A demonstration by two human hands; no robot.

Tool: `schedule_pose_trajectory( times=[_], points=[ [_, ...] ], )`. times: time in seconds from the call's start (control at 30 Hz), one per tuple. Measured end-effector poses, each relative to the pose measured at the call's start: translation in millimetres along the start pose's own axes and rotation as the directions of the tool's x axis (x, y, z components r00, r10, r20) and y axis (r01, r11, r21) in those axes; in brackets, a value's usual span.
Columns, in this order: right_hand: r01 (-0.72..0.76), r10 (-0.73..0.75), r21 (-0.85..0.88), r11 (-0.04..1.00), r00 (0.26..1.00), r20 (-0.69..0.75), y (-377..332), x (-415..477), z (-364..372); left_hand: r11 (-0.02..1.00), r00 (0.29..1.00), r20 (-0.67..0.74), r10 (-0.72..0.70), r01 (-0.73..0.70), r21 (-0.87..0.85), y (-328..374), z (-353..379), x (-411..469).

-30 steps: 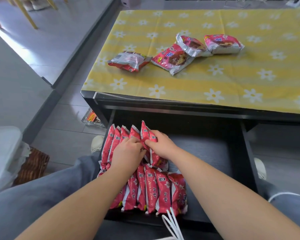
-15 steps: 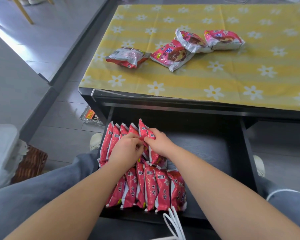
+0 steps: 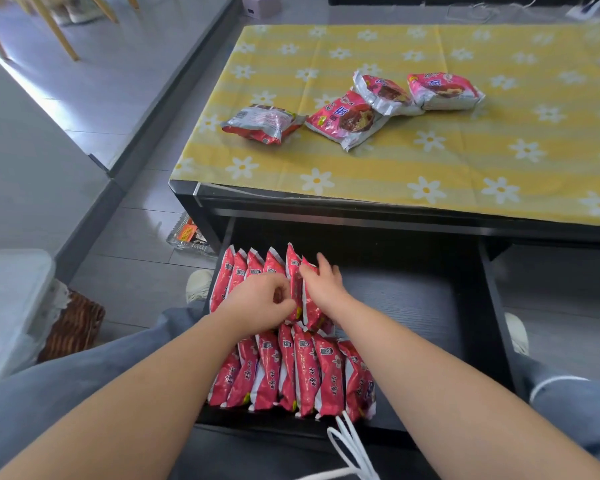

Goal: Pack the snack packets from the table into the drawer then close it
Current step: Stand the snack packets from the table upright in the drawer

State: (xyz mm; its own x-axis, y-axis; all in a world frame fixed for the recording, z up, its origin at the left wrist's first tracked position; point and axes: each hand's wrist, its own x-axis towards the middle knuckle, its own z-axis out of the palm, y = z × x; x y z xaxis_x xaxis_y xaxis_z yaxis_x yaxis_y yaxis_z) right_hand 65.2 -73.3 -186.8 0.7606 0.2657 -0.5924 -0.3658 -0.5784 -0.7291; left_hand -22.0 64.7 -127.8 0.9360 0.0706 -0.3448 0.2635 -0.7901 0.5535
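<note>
The black drawer [image 3: 413, 306] under the table stands pulled out, its right half bare. Two rows of red snack packets stand on edge in its left half: a back row [image 3: 243, 271] and a front row [image 3: 305, 372]. My left hand [image 3: 260, 303] lies on the back row with fingers curled, pinching a packet [image 3: 293, 271] near the row's right end. My right hand [image 3: 323, 285] touches the rightmost packet [image 3: 312, 306] with fingers stretched forward. Several more packets [image 3: 349, 119] lie flat on the yellow flowered tablecloth [image 3: 430, 161].
A white cable [image 3: 350, 441] hangs over the drawer's front edge. My knees flank the drawer, with a shoe [image 3: 198, 284] at each side. A wicker basket [image 3: 73, 327] and a glass tray [image 3: 187, 233] sit on the floor at left.
My right hand has let go of the rightmost packet and its fingers have straightened forward. My left hand stays on the back row. The view has tilted slightly.
</note>
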Motion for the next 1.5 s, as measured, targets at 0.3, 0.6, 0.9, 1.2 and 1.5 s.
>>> schedule_pose_trajectory(
  times=[0.3, 0.6, 0.9, 1.2, 1.5],
  points=[
    [-0.115, 0.081, 0.255, 0.960, 0.987, 0.139, -2, -3, -20, 0.978, 0.974, -0.091, -0.207, 0.206, -0.016, 13, 15, 21],
    [0.018, -0.040, 0.198, 0.980, 0.993, 0.110, 2, -25, 2, 0.971, 0.957, 0.175, -0.233, 0.219, 0.098, 6, -4, 33],
    [-0.015, 0.006, 0.150, 0.989, 0.998, 0.061, 4, -16, 4, 0.951, 0.924, -0.382, -0.019, 0.135, 0.279, -4, -4, 28],
    [-0.166, 0.101, 0.417, 0.894, 0.980, 0.172, 14, -22, 9, 0.883, 0.993, -0.036, -0.111, 0.115, 0.455, -25, 15, 27],
    [-0.050, 0.057, -0.080, 0.996, 0.994, 0.089, 5, -22, 19, 0.889, 0.999, -0.036, -0.020, 0.035, 0.457, -34, 15, 14]
  ],
)
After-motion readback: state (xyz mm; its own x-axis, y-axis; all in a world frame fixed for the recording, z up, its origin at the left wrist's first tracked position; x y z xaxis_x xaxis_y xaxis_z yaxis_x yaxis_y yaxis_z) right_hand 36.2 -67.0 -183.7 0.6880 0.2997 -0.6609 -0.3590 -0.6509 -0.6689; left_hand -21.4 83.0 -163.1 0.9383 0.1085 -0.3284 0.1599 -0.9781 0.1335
